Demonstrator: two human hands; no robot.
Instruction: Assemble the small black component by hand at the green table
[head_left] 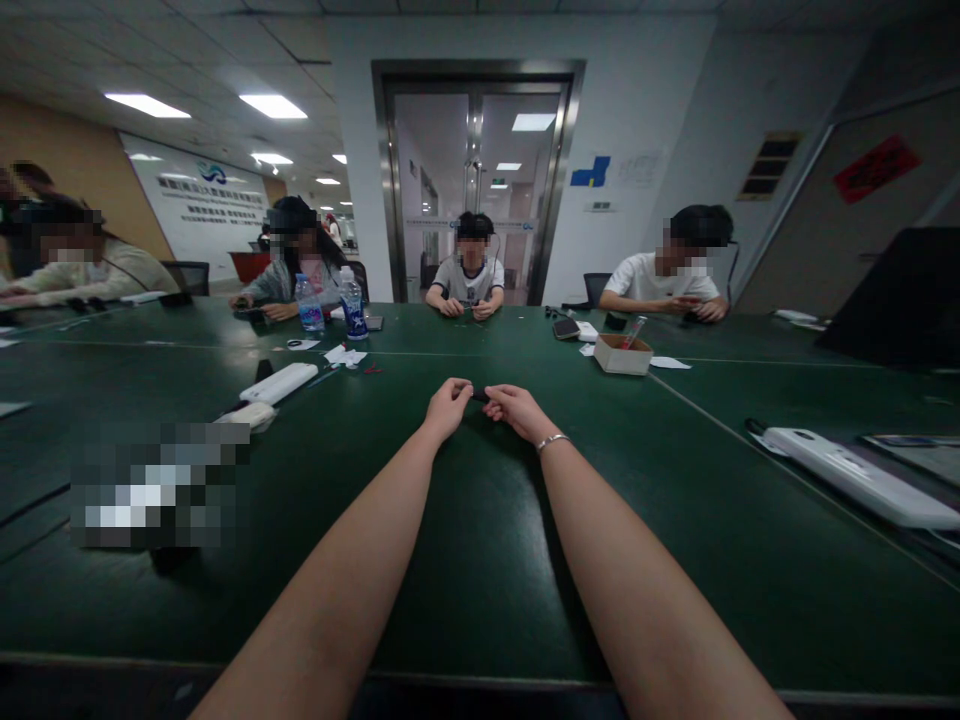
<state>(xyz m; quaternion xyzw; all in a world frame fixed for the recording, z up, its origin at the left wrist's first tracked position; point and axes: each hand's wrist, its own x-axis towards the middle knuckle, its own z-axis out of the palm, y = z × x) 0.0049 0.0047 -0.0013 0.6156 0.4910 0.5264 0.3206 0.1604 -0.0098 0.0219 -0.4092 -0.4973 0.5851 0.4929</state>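
Both my arms reach forward over the green table [480, 560]. Between my hands is a small black object [478, 395], too small to tell its kind. My left hand [450, 405] pinches its left end between thumb and fingers. On the other end, my right hand [517, 408] has a similar pinch, its fingers curled in. A silver bracelet [553, 442] circles my right wrist. My fingers cover much of the object.
A white power strip [279, 384] lies left, another white device [855, 475] right. Beyond stand two bottles [352, 305], paper scraps [345, 356] and a small open box [622, 357]. Several people sit around the table, one person [466, 275] directly opposite.
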